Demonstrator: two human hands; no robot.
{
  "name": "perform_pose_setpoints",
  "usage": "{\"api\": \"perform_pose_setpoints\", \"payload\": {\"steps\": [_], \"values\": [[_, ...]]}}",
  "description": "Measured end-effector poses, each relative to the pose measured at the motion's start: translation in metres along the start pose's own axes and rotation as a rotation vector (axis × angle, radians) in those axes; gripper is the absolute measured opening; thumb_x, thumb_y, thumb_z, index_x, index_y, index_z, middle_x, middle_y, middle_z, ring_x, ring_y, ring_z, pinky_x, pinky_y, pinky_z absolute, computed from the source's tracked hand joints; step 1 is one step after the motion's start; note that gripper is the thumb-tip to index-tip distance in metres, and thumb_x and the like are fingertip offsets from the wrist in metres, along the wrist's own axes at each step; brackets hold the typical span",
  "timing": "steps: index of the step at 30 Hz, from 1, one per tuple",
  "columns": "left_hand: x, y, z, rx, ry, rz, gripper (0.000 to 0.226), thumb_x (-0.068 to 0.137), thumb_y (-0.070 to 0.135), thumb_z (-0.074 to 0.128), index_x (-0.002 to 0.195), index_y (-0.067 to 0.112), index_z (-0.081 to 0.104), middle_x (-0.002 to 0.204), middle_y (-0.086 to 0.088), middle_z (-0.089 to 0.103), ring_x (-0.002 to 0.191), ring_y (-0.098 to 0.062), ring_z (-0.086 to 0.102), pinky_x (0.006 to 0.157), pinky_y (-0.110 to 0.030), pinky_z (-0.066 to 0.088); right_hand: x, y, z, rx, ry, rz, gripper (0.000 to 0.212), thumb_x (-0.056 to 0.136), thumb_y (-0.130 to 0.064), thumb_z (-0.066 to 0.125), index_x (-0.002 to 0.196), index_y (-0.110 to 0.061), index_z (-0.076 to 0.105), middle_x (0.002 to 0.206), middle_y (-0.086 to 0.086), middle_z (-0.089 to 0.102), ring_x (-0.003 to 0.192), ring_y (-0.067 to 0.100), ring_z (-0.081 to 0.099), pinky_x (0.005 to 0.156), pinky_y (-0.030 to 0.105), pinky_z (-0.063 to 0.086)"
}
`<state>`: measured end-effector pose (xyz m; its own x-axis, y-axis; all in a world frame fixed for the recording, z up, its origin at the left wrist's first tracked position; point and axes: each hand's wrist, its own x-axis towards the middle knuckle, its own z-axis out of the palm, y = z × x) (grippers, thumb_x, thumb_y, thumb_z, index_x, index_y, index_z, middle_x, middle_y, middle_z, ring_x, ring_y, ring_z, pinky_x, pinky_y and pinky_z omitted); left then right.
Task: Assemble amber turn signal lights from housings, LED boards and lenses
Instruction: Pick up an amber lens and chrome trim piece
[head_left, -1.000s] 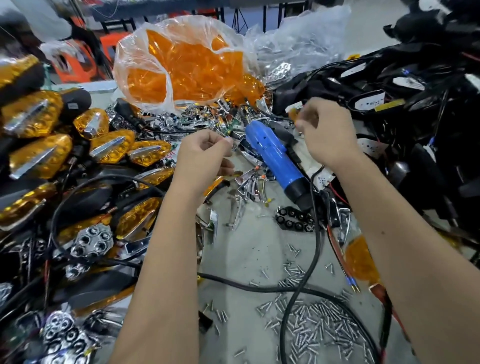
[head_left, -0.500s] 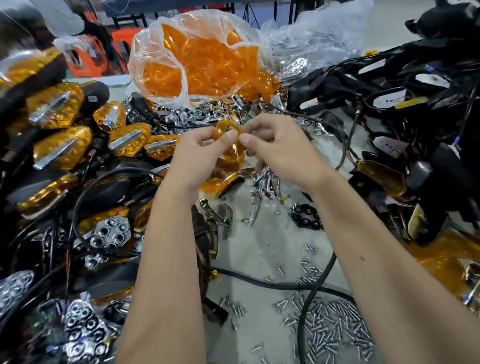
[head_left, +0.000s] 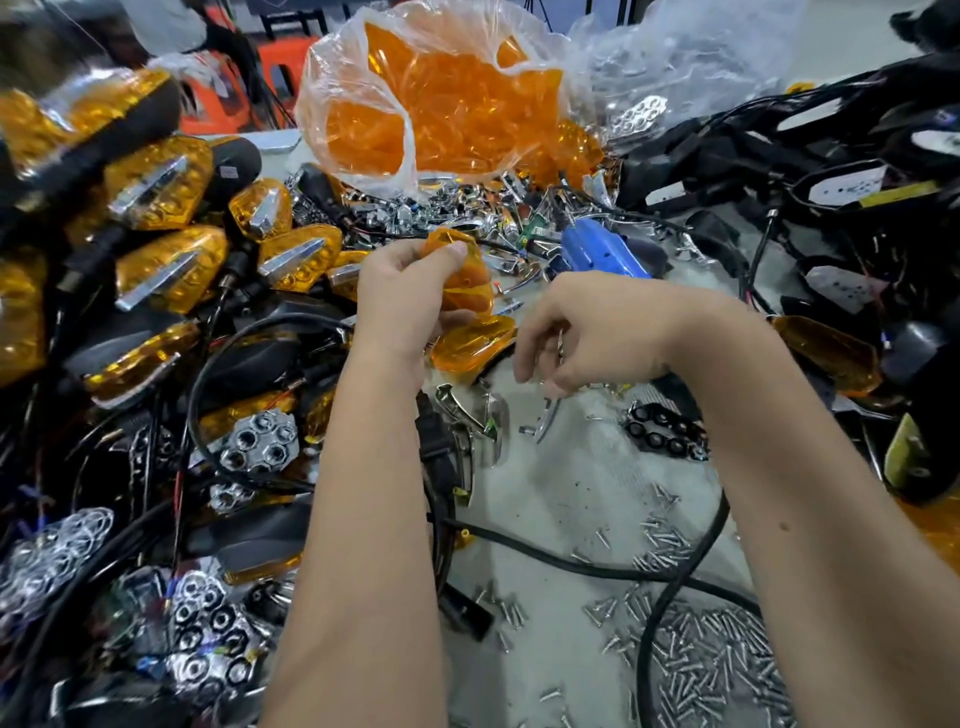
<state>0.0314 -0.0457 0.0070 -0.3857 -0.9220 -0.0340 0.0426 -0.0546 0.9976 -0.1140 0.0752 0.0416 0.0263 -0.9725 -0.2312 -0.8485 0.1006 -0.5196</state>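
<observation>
My left hand (head_left: 402, 301) pinches a clear amber lens (head_left: 462, 275) between thumb and fingers, held above the bench at centre. Just below it lies another amber lens (head_left: 470, 348) on a dark housing. My right hand (head_left: 587, 338) hovers to the right of that lens with curled fingers around a small chrome strip (head_left: 560, 347); how firmly it grips is hard to tell. Finished amber turn signals (head_left: 171, 270) are piled at the left. Chrome LED reflectors (head_left: 257, 441) lie lower left.
A plastic bag of amber lenses (head_left: 431, 104) stands at the back centre. A blue electric screwdriver (head_left: 597, 249) lies behind my hands, its black cable (head_left: 670, 587) looping across the grey bench. Several loose screws (head_left: 701, 654) are scattered lower right. Black housings with wires (head_left: 831, 171) fill the right.
My right hand has let go of the lens and dropped down to the right, to the chrome parts. My left hand keeps the lens. The blue screwdriver has come back into sight.
</observation>
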Motion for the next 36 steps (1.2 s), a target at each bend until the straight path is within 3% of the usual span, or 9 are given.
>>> {"api": "perform_pose_setpoints", "payload": {"steps": [6,12,17,21,24,27,30,33,36], "values": [[0.002,0.000,0.001,-0.091,0.046,-0.037,0.011,0.097,0.014,0.066,0.087,0.010,0.067,0.088,-0.014,0.070,0.062,-0.024,0.069,0.050,-0.027,0.053,0.003,-0.020,0.020,0.044,-0.030,-0.114,0.039,0.078,-0.005,0.085,0.109,-0.028,0.079,0.090,-0.013,0.072,0.069,-0.008,0.062,0.060,0.009,0.044],[0.000,-0.001,0.000,-0.089,0.030,-0.042,0.010,0.097,0.014,0.067,0.089,0.008,0.067,0.089,-0.013,0.071,0.067,-0.028,0.070,0.050,-0.027,0.053,0.004,-0.008,0.025,0.060,-0.018,-0.101,0.017,0.078,-0.011,0.088,0.082,-0.023,0.077,0.056,-0.025,0.061,0.057,-0.005,0.058,0.056,0.008,0.040],[-0.001,0.000,0.001,-0.052,0.046,-0.053,0.010,0.097,0.015,0.068,0.089,0.009,0.065,0.098,-0.017,0.068,0.071,-0.029,0.070,0.052,-0.027,0.054,-0.002,0.006,0.018,0.319,0.152,-0.155,0.016,0.081,-0.001,0.085,0.081,-0.013,0.073,0.078,0.001,0.074,0.071,0.010,0.068,0.072,0.022,0.056],[-0.003,0.000,0.004,-0.018,0.052,-0.044,0.013,0.097,0.015,0.067,0.086,0.010,0.065,0.094,-0.016,0.070,0.063,-0.020,0.071,0.052,-0.027,0.055,-0.001,0.008,0.021,0.400,0.373,-0.188,0.026,0.075,0.003,0.088,0.089,-0.008,0.070,0.082,0.009,0.073,0.067,0.004,0.063,0.066,0.012,0.049],[-0.004,-0.001,0.007,0.024,0.082,-0.015,0.018,0.096,0.016,0.068,0.079,0.012,0.064,0.086,-0.012,0.070,0.062,-0.020,0.070,0.053,-0.030,0.056,0.000,0.007,0.020,0.305,0.423,-0.163,0.024,0.074,0.003,0.087,0.086,-0.015,0.076,0.081,0.000,0.074,0.062,0.000,0.063,0.061,0.014,0.049],[-0.004,0.002,0.006,-0.049,0.177,0.022,0.018,0.096,0.015,0.069,0.078,0.012,0.064,0.068,-0.001,0.067,0.055,-0.017,0.066,0.052,-0.029,0.056,0.001,0.007,0.022,0.096,0.370,-0.086,0.032,0.078,0.004,0.076,0.096,-0.022,0.080,0.087,-0.001,0.073,0.079,0.014,0.067,0.078,0.035,0.057],[-0.004,0.005,0.003,-0.137,0.221,0.028,0.014,0.095,0.016,0.070,0.082,0.013,0.067,0.075,-0.005,0.071,0.063,-0.023,0.069,0.054,-0.029,0.056,0.004,0.001,0.026,0.057,0.402,-0.118,0.039,0.077,0.006,0.066,0.101,-0.022,0.079,0.101,-0.004,0.069,0.095,0.013,0.064,0.087,0.032,0.053],[-0.005,0.006,0.001,-0.176,0.219,0.023,0.013,0.095,0.015,0.070,0.083,0.012,0.067,0.077,-0.007,0.070,0.063,-0.023,0.068,0.055,-0.030,0.057,0.011,-0.011,0.031,0.041,0.357,-0.226,0.020,0.080,-0.012,0.082,0.092,-0.027,0.081,0.091,-0.018,0.065,0.091,0.005,0.058,0.084,0.020,0.046],[-0.006,0.006,0.003,-0.160,0.201,0.017,0.015,0.095,0.013,0.070,0.080,0.012,0.066,0.079,-0.009,0.069,0.062,-0.024,0.068,0.054,-0.030,0.057,0.021,-0.016,0.040,-0.199,0.227,-0.169,0.012,0.084,-0.035,0.083,0.095,-0.029,0.081,0.084,-0.018,0.058,0.095,0.012,0.054,0.090,0.036,0.048]]}}
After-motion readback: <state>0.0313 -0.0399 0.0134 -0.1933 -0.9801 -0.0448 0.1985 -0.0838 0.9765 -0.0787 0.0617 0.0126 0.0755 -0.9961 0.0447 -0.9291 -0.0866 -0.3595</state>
